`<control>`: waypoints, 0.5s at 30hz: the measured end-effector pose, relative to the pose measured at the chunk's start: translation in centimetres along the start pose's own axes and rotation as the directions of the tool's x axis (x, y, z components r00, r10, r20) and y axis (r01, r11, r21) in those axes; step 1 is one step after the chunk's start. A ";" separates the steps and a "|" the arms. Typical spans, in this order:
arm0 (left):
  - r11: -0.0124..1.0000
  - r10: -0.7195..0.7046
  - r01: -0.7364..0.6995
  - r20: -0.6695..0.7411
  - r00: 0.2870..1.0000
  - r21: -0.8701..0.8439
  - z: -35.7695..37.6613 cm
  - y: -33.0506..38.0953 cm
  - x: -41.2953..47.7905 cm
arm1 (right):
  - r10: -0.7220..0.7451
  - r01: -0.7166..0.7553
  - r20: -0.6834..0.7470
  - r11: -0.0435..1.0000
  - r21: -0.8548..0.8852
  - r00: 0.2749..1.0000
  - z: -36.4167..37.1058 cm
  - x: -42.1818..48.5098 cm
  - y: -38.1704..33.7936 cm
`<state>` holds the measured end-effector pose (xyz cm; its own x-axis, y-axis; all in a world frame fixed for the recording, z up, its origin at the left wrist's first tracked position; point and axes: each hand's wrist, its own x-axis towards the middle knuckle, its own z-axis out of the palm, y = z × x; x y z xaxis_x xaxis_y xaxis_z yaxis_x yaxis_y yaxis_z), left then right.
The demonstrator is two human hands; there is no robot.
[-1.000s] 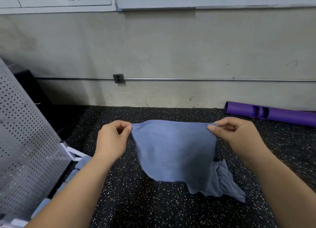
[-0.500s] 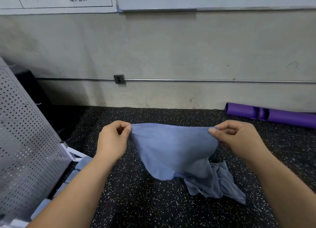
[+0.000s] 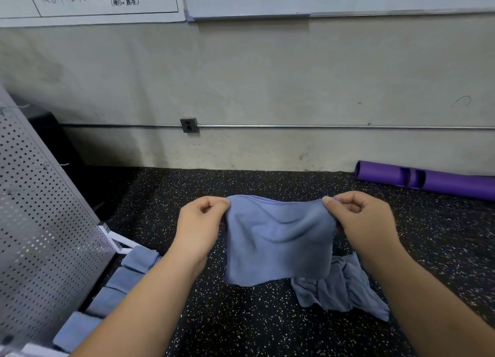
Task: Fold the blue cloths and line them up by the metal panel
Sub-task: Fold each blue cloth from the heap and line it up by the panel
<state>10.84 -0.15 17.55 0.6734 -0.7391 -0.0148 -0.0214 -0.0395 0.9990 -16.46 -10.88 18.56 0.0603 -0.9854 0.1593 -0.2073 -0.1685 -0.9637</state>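
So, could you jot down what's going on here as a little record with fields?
left hand: pinches the held cloth at its upper left corner
right hand: pinches its upper right corner
held cloth: blue, hangs spread between both hands
crumpled cloth: blue, unfolded on the floor
folded cloths: in a row beside the metal panel
purple tube: by the wall

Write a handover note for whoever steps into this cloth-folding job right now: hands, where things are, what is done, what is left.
Hands: left hand and right hand each pinch a top corner of the held blue cloth, which hangs spread between them.
Done: several folded cloths lie in a row along the foot of the metal panel, on the left.
Left: fold the held cloth and add it to the row, then do the crumpled cloth on the floor under the right forearm.
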 end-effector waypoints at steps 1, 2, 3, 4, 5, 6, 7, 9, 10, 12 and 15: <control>0.999 -0.018 0.018 -0.009 1.000 -0.026 0.4 0.0 -0.3 | 0.060 -0.060 0.001 0.996 0.071 0.998 0.4 -0.2 0.0; 0.998 -0.041 0.040 -0.014 0.999 -0.051 0.8 -0.1 -0.7 | 0.105 -0.104 0.002 0.987 0.121 0.994 0.8 -0.4 0.1; 0.995 -0.069 0.067 -0.017 0.997 -0.076 1.1 -0.2 -0.9 | 0.141 -0.139 -0.001 0.978 0.156 0.990 1.2 -0.6 0.3; 0.990 -0.100 0.097 -0.024 0.995 -0.104 1.4 -0.4 -1.2 | 0.173 -0.168 -0.011 0.968 0.185 0.985 1.6 -0.8 0.4; 0.982 -0.136 0.129 -0.046 0.990 -0.139 1.6 -0.5 -1.3 | 0.207 -0.196 -0.031 0.957 0.212 0.978 1.8 -0.9 0.4; 0.971 -0.180 0.163 -0.084 0.980 -0.176 1.7 -0.5 -1.4 | 0.240 -0.219 -0.063 0.947 0.235 0.969 1.8 -0.7 0.6; 0.959 -0.224 0.194 -0.134 0.965 -0.209 1.6 -0.5 -1.1 | 0.268 -0.235 -0.104 0.938 0.256 0.958 1.7 -0.4 0.7; 0.943 -0.276 0.223 -0.208 0.938 -0.248 1.1 -0.6 -0.4 | 0.297 -0.248 -0.161 0.931 0.268 0.941 1.0 0.4 1.1; 0.942 -0.280 0.223 -0.219 0.935 -0.250 0.8 -0.7 0.0 | 0.294 -0.249 -0.160 0.935 0.254 0.942 0.6 0.8 1.3; 0.951 -0.263 0.215 -0.218 0.940 -0.223 0.6 -0.6 0.4 | 0.264 -0.235 -0.139 0.952 0.196 0.954 0.3 1.3 1.6; 0.966 -0.221 0.180 -0.228 0.948 -0.184 0.5 -0.4 0.4 | 0.214 -0.206 -0.130 0.976 0.075 0.968 0.3 1.4 1.8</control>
<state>10.76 -0.80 17.12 0.8115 -0.5393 -0.2248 0.2372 -0.0475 0.9703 -16.50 -12.59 16.99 -0.1126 -0.9933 -0.0246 -0.1412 0.0405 -0.9891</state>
